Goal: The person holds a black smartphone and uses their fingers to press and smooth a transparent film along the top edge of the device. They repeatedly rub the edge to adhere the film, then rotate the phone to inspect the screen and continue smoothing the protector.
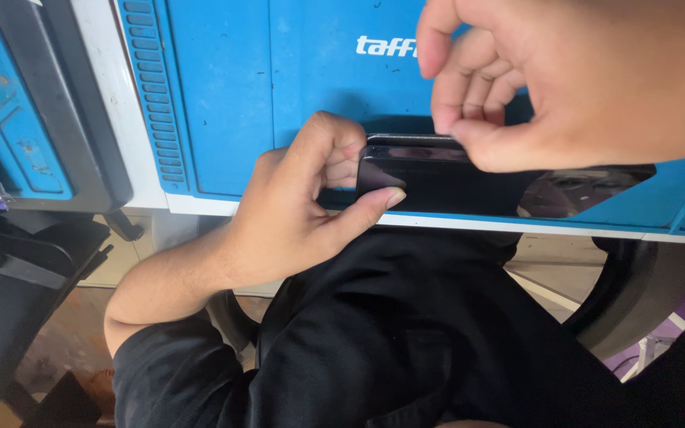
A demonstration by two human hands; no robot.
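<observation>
The blue work mat (223, 95) covers the table, whose white edge (517, 227) runs along the near side. On the mat lies a black glossy phone (453, 186), close to this edge. At the left a black-framed blue block (33, 103) rests beside the mat.

A blue worktop (223, 95) with a white edge (564, 228) is seen across the upper frame, its left part ribbed by a column of vent slots (152, 95). A dark tray (65, 111) is set at the far left. Below, a tiled floor (541, 273) in beige with white lines is seen, and a black chair (9, 301) at lower left.
</observation>
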